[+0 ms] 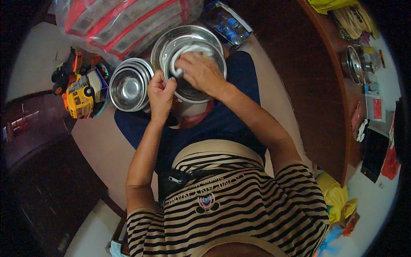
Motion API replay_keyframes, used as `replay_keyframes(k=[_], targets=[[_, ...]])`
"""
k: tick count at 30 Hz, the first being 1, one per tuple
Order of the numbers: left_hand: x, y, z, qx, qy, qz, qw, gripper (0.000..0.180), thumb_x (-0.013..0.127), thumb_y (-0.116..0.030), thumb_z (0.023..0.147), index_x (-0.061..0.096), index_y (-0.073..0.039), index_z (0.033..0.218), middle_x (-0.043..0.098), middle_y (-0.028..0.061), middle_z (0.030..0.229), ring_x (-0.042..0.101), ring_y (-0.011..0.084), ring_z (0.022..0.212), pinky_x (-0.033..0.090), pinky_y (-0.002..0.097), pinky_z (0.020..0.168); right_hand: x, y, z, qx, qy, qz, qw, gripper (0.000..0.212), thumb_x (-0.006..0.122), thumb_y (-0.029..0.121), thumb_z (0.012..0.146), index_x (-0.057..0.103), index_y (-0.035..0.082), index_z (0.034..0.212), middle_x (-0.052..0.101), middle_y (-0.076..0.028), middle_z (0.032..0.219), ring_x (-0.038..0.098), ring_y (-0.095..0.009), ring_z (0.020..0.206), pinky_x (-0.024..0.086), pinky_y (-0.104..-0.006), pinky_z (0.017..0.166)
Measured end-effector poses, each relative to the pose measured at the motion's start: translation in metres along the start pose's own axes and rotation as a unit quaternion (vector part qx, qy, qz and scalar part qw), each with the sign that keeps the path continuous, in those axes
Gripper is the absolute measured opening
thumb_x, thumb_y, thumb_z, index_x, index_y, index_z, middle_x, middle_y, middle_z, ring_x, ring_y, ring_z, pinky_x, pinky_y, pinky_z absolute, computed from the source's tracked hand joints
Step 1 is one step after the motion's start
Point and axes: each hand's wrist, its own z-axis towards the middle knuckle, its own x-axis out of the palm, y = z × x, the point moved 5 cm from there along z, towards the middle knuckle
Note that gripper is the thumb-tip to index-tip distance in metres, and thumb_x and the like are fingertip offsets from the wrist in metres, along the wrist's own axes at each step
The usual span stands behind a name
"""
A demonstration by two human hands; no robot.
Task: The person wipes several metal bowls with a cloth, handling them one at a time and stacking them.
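Note:
My left hand (162,93) pinches the near-left rim of a shiny steel bowl (188,91), which is tilted over my lap. Inside that bowl, my right hand (200,72) is closed over a white cloth (177,68) pressed against the wall. The cloth is slightly blurred and partly hidden by my fingers. Behind the held bowl sits a larger steel basin (159,48). A nested stack of smaller steel bowls (128,88) stands just left of my left hand.
At far left lie a yellow toy bus (79,98) and other toy vehicles. A plastic-wrapped bundle (124,28) with red stripes stands ahead, beside a clear container (231,25) with blue contents. A dark wooden tabletop (312,81) curves along the right. Yellow plastic bags (334,195) lie lower right.

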Motion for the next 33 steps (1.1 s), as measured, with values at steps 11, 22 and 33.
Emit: replay_keyframes(k=[11, 22, 33], targets=[[-0.001, 0.001, -0.005, 0.035, 0.011, 0.04, 0.999, 0.031, 0.058, -0.012, 0.086, 0.035, -0.01, 0.065, 0.032, -0.0076, 0.061, 0.032, -0.0002, 0.052, 0.028, 0.0171, 0.042, 0.007, 0.005, -0.009, 0.096, 0.063, 0.167, 0.979, 0.03, 0.059, 0.009, 0.069, 0.052, 0.004, 0.098, 0.055, -0.015, 0.093, 0.054, -0.035, 0.09, 0.043, -0.0423, 0.078], [-0.017, -0.029, 0.001, 0.084, -0.063, 0.085, 0.991, 0.025, 0.054, -0.011, 0.088, 0.037, -0.01, 0.07, 0.04, -0.0049, 0.061, 0.039, 0.0012, 0.049, 0.041, 0.0194, 0.04, -0.043, -0.065, -0.06, 0.418, 0.225, 0.096, 0.875, 0.046, 0.043, 0.045, 0.088, 0.064, 0.004, 0.089, 0.064, -0.012, 0.077, 0.061, -0.025, 0.067, 0.046, -0.0348, 0.064], [0.04, -0.014, -0.026, -0.033, 0.174, -0.028, 0.984, 0.023, 0.047, -0.026, 0.092, 0.044, -0.003, 0.094, 0.049, 0.0029, 0.065, 0.054, 0.0129, 0.054, 0.044, 0.0226, 0.051, -0.067, -0.098, -0.14, 0.442, -0.034, 0.289, 0.849, 0.037, 0.054, 0.036, 0.082, 0.063, 0.0, 0.082, 0.06, -0.006, 0.071, 0.053, -0.013, 0.066, 0.043, -0.0319, 0.059]])
